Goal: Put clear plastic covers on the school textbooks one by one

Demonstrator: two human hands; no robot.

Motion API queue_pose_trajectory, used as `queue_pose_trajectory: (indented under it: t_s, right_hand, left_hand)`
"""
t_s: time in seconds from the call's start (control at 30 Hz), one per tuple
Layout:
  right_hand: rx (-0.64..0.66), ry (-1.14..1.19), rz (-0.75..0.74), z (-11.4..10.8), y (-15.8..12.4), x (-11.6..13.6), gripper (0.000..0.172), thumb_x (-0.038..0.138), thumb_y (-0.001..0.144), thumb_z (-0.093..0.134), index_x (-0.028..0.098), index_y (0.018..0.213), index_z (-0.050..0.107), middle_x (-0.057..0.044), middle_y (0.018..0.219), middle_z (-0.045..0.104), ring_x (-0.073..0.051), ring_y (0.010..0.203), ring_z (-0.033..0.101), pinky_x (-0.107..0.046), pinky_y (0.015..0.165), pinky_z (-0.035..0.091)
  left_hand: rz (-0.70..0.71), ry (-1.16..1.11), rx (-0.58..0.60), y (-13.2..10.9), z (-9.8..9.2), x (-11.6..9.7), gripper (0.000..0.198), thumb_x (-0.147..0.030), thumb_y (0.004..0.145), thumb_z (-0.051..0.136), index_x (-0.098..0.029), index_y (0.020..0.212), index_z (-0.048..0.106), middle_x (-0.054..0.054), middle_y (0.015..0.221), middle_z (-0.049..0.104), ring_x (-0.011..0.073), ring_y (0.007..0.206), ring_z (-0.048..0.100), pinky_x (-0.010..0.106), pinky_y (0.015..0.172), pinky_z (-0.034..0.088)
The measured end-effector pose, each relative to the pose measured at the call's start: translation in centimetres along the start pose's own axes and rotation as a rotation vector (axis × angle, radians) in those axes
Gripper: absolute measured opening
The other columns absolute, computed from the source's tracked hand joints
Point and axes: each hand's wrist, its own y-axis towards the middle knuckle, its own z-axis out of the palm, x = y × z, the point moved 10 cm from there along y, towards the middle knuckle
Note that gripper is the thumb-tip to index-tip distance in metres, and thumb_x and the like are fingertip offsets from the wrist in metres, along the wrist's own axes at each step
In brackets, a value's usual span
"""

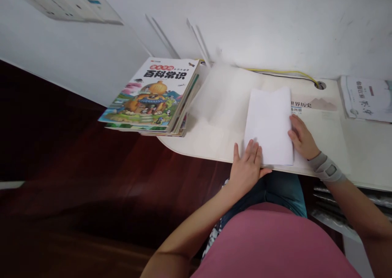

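Note:
A white sheet of paper, which looks folded, lies near the front edge of the desk, partly over a pale booklet with printed Chinese titles. My left hand rests on the paper's lower left corner, fingers spread flat and thumb along the desk edge. At the paper's right edge is my right hand, its fingers stretched out and touching the side of the sheet. A grey band wraps my right wrist. Neither hand grips anything. The part of the booklet under the paper is hidden.
A stack of books with a colourful cover stands at the desk's left end. Another book lies at the far right. A yellow cable runs along the wall to a hole. The white desk has a rounded left corner.

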Motion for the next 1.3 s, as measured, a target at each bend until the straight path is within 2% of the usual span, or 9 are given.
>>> queue_pose_trajectory:
  t_s: [0.3, 0.4, 0.53, 0.63, 0.7, 0.83, 0.97, 1.13, 1.3]
  right_hand:
    - [0.052, -0.047, -0.023, 0.9, -0.1, 0.2, 0.065, 0.054, 0.093, 0.041, 0.024, 0.149, 0.031, -0.011, 0.156, 0.031, -0.029, 0.142, 0.031, -0.054, 0.116, 0.030]
    - [0.085, -0.046, -0.063, 1.1, -0.1, 0.8, 0.064, 0.052, 0.094, 0.041, 0.026, 0.150, 0.028, -0.009, 0.157, 0.029, -0.027, 0.143, 0.029, -0.053, 0.116, 0.030]
    - [0.148, -0.053, -0.117, 1.7, -0.1, 1.6, 0.066, 0.053, 0.093, 0.043, 0.026, 0.151, 0.026, -0.008, 0.159, 0.024, -0.029, 0.145, 0.023, -0.055, 0.117, 0.027]
    - [0.188, -0.051, -0.136, 2.0, -0.2, 1.7, 0.067, 0.054, 0.093, 0.041, 0.026, 0.152, 0.025, -0.007, 0.160, 0.022, -0.029, 0.147, 0.019, -0.057, 0.117, 0.025]
    - [0.158, -0.039, -0.122, 1.7, -0.1, 1.5, 0.063, 0.051, 0.095, 0.037, 0.025, 0.151, 0.026, -0.008, 0.159, 0.024, -0.028, 0.147, 0.020, -0.056, 0.118, 0.024]
    - [0.066, -0.022, -0.066, 0.7, 0.1, 0.6, 0.057, 0.045, 0.098, 0.030, 0.023, 0.150, 0.029, -0.010, 0.156, 0.030, -0.024, 0.145, 0.027, -0.051, 0.118, 0.026]
    - [0.078, -0.041, -0.034, 0.9, 0.0, 0.1, 0.058, 0.047, 0.098, 0.030, 0.023, 0.150, 0.029, -0.010, 0.155, 0.032, -0.025, 0.144, 0.028, -0.052, 0.118, 0.027]
    - [0.104, -0.073, -0.031, 1.4, -0.1, 0.1, 0.062, 0.049, 0.097, 0.031, 0.021, 0.152, 0.025, -0.011, 0.156, 0.029, -0.026, 0.144, 0.027, -0.053, 0.117, 0.028]
    - [0.156, -0.122, -0.091, 2.1, -0.2, 0.9, 0.063, 0.052, 0.095, 0.035, 0.024, 0.151, 0.027, -0.009, 0.157, 0.028, -0.028, 0.146, 0.022, -0.055, 0.117, 0.027]
  left_hand:
    - [-0.081, 0.003, -0.016, -0.2, -0.3, 1.6, 0.065, -0.059, 0.092, 0.038, -0.008, 0.131, 0.054, 0.021, 0.143, 0.047, 0.0368, 0.140, 0.033, 0.070, 0.111, 0.015]
    - [-0.069, -0.002, -0.048, 0.6, -1.0, 1.3, 0.059, -0.052, 0.095, 0.037, -0.006, 0.128, 0.057, 0.022, 0.144, 0.046, 0.0351, 0.140, 0.034, 0.063, 0.112, 0.024]
    - [0.020, -0.066, -0.056, 3.6, -1.2, -0.7, 0.056, -0.045, 0.099, 0.033, -0.009, 0.139, 0.046, 0.016, 0.145, 0.046, 0.0277, 0.139, 0.037, 0.049, 0.114, 0.030]
    - [0.023, -0.106, -0.028, 5.5, -0.3, -1.6, 0.056, -0.046, 0.099, 0.029, -0.011, 0.138, 0.048, 0.014, 0.141, 0.052, 0.0270, 0.137, 0.041, 0.054, 0.114, 0.028]
    - [0.006, -0.117, -0.017, 6.1, 0.4, -1.6, 0.054, -0.044, 0.100, 0.027, -0.010, 0.135, 0.051, 0.015, 0.139, 0.053, 0.0272, 0.134, 0.046, 0.058, 0.113, 0.027]
    - [0.045, -0.100, -0.027, 5.7, 1.1, -1.8, 0.050, -0.039, 0.100, 0.031, -0.012, 0.138, 0.048, 0.014, 0.144, 0.047, 0.0269, 0.134, 0.046, 0.060, 0.113, 0.025]
    - [0.082, -0.091, -0.012, 5.2, 1.0, -1.9, 0.050, -0.040, 0.099, 0.037, -0.014, 0.140, 0.046, 0.014, 0.143, 0.048, 0.0278, 0.133, 0.046, 0.060, 0.114, 0.023]
    - [0.034, -0.106, 0.049, 4.9, 0.9, -0.4, 0.050, -0.040, 0.099, 0.035, -0.013, 0.140, 0.047, 0.014, 0.144, 0.046, 0.0304, 0.133, 0.046, 0.067, 0.112, 0.020]
    - [-0.033, -0.101, 0.087, 4.6, 1.1, 1.1, 0.051, -0.041, 0.100, 0.032, -0.016, 0.141, 0.045, 0.013, 0.146, 0.043, 0.0312, 0.139, 0.037, 0.071, 0.112, 0.015]
